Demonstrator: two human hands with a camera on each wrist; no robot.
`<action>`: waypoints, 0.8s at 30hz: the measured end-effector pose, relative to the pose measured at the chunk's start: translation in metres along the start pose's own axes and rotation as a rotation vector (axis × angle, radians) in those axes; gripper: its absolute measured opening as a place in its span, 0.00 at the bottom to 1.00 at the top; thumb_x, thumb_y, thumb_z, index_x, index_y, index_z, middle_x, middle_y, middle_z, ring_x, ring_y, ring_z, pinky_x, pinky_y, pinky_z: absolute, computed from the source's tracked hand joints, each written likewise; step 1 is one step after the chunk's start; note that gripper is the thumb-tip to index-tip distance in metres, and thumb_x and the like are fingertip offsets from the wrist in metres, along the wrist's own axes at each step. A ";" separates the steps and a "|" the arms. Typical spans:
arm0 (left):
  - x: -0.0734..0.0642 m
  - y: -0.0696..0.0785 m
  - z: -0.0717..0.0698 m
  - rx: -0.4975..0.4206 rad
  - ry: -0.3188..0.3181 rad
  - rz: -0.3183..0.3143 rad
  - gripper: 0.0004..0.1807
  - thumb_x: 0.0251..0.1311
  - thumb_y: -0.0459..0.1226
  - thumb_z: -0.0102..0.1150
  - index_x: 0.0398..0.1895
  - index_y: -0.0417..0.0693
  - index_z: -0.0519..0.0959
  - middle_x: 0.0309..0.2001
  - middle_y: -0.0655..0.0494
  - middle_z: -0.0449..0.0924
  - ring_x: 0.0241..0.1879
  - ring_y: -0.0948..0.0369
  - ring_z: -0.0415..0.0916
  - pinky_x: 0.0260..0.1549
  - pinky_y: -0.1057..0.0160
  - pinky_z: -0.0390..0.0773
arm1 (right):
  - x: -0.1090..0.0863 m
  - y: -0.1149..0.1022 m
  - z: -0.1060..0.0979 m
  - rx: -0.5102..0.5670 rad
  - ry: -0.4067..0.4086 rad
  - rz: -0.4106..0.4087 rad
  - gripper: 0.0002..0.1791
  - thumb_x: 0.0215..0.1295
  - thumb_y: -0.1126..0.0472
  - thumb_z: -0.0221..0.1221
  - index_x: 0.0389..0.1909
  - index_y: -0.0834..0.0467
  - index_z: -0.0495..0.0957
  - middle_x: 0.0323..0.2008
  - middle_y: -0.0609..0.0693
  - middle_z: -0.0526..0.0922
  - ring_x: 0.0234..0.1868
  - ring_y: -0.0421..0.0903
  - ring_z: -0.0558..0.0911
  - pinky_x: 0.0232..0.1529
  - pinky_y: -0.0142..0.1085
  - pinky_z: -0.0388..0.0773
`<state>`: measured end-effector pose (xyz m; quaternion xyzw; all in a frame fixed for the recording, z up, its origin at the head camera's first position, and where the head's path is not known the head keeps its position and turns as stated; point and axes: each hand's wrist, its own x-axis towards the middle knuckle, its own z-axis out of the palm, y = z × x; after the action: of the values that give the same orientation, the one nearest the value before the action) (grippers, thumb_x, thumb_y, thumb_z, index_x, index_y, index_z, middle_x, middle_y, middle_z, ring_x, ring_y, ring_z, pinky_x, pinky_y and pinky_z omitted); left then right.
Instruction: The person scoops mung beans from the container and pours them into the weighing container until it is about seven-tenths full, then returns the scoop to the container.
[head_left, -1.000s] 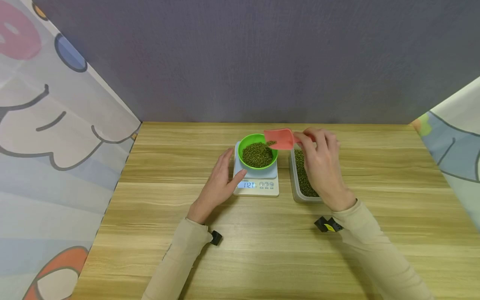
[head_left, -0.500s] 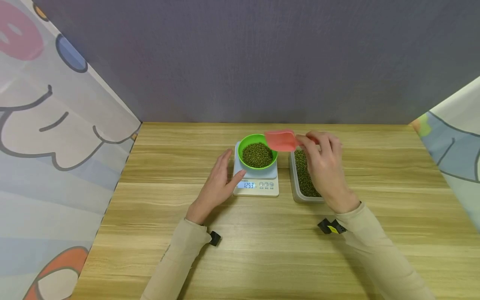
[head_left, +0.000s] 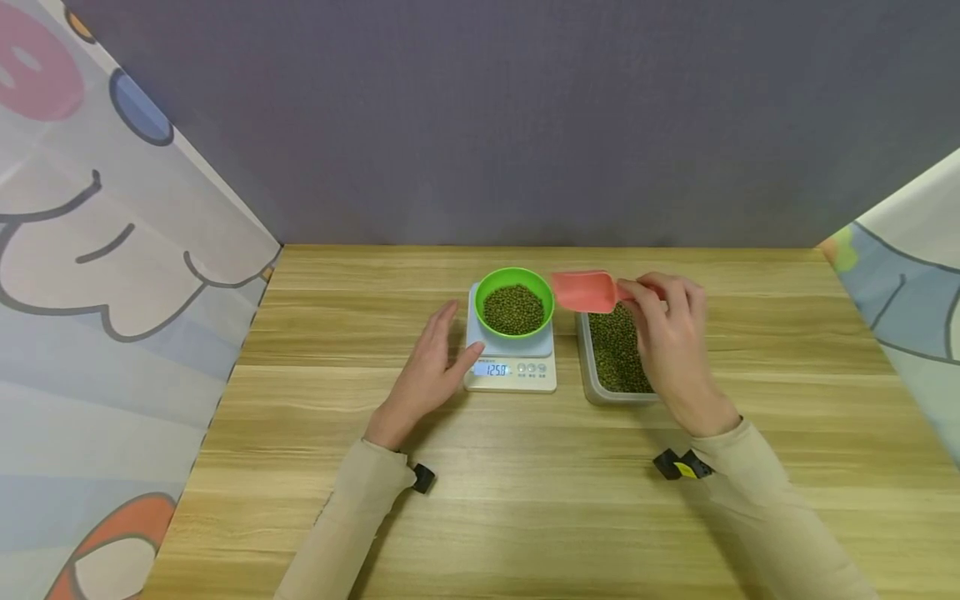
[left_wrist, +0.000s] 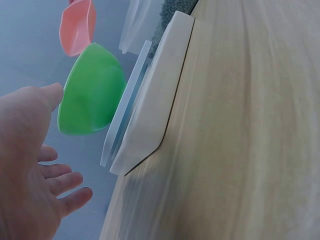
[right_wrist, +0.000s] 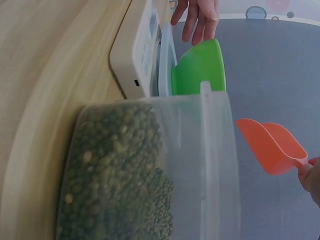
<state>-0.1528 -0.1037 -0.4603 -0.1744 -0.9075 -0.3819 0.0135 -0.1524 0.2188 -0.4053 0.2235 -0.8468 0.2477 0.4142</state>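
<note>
A green bowl [head_left: 513,279] holding mung beans [head_left: 513,310] stands on a white kitchen scale [head_left: 516,383], whose display seems to read 125.8. My right hand [head_left: 671,342] pinches the handle of a pink scoop [head_left: 583,292]; in the right wrist view the scoop [right_wrist: 272,147] is above the rim of the clear bin and looks empty. To the left of the scale, my left hand [head_left: 423,375] has its fingers spread and holds nothing. The left wrist view puts this hand [left_wrist: 30,160] beside the bowl [left_wrist: 92,95]; whether the thumb touches it I cannot tell.
A clear plastic bin [head_left: 588,367] of mung beans stands right of the scale, partly covered by my right hand. The wooden table [head_left: 525,500] ends at a grey panel [head_left: 525,125] behind. Cartoon-printed sheets [head_left: 112,375] flank both sides.
Beans that were sliding off the scoop are now in the bowl. The scoop and right hand have moved right, off the bowl. The display rose from 112.7 to about 125.8.
</note>
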 end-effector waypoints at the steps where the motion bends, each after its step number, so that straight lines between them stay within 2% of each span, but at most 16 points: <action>1: 0.000 0.000 0.000 0.001 0.000 0.001 0.45 0.76 0.56 0.50 0.82 0.37 0.48 0.81 0.38 0.51 0.80 0.47 0.50 0.79 0.46 0.52 | -0.001 0.001 -0.001 -0.004 -0.001 0.002 0.14 0.65 0.74 0.64 0.51 0.65 0.83 0.47 0.66 0.80 0.48 0.67 0.71 0.47 0.55 0.66; 13: -0.003 -0.003 0.002 -0.006 0.002 -0.009 0.46 0.76 0.57 0.49 0.82 0.36 0.49 0.81 0.39 0.50 0.80 0.46 0.49 0.79 0.44 0.52 | -0.013 0.011 -0.009 -0.009 0.004 0.041 0.15 0.64 0.75 0.65 0.51 0.65 0.83 0.47 0.66 0.80 0.48 0.67 0.70 0.47 0.52 0.62; 20: -0.004 -0.004 0.002 -0.002 0.004 -0.010 0.46 0.76 0.57 0.49 0.82 0.36 0.48 0.81 0.38 0.50 0.80 0.45 0.49 0.79 0.43 0.52 | -0.021 0.017 -0.016 0.004 -0.006 0.062 0.16 0.63 0.76 0.65 0.52 0.65 0.82 0.48 0.67 0.79 0.48 0.68 0.70 0.55 0.38 0.56; 24: -0.004 -0.004 0.002 -0.003 0.005 -0.009 0.45 0.76 0.57 0.49 0.82 0.36 0.48 0.81 0.37 0.50 0.80 0.46 0.49 0.79 0.44 0.52 | -0.025 0.020 -0.019 0.002 0.001 0.074 0.18 0.60 0.78 0.66 0.51 0.66 0.82 0.47 0.67 0.79 0.46 0.67 0.69 0.55 0.35 0.53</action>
<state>-0.1496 -0.1058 -0.4651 -0.1694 -0.9076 -0.3839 0.0138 -0.1392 0.2506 -0.4202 0.1921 -0.8540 0.2637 0.4052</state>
